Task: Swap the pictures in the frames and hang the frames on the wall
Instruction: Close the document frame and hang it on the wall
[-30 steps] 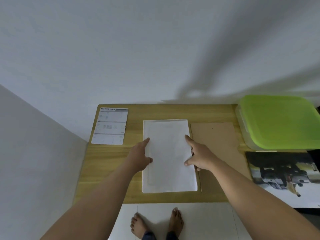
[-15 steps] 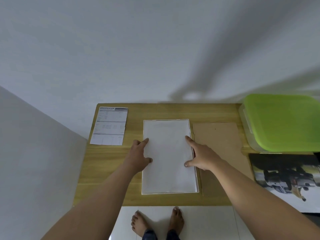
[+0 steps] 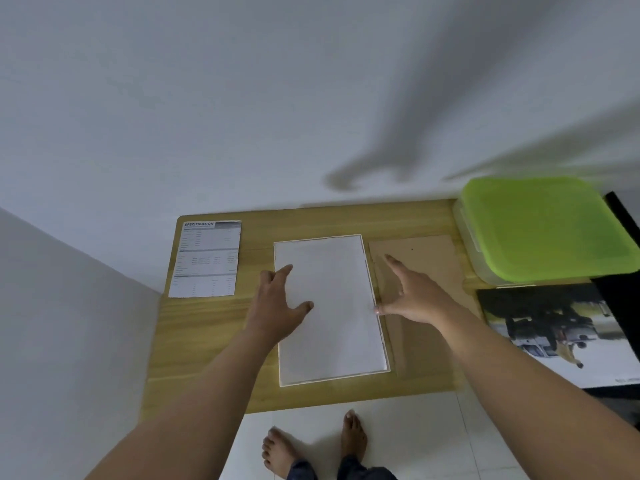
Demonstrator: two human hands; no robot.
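A white picture frame lies face down in the middle of the wooden table, with a white sheet resting inside it. My left hand lies flat on the sheet's left edge, fingers spread. Over the sheet's right edge and the brown backing board hovers my right hand, fingers apart, thumb tip at the frame's right rim. A printed specification sheet lies at the table's back left. A dark photo print lies at the right.
A clear plastic box with a green lid stands at the table's back right corner. White walls close in behind and to the left. My bare feet stand on white floor tiles in front of the table.
My right hand has lifted off the white sheet and shifted right, over the brown board. The sheet has settled into the frame, whose rim now shows. The left hand spread a little.
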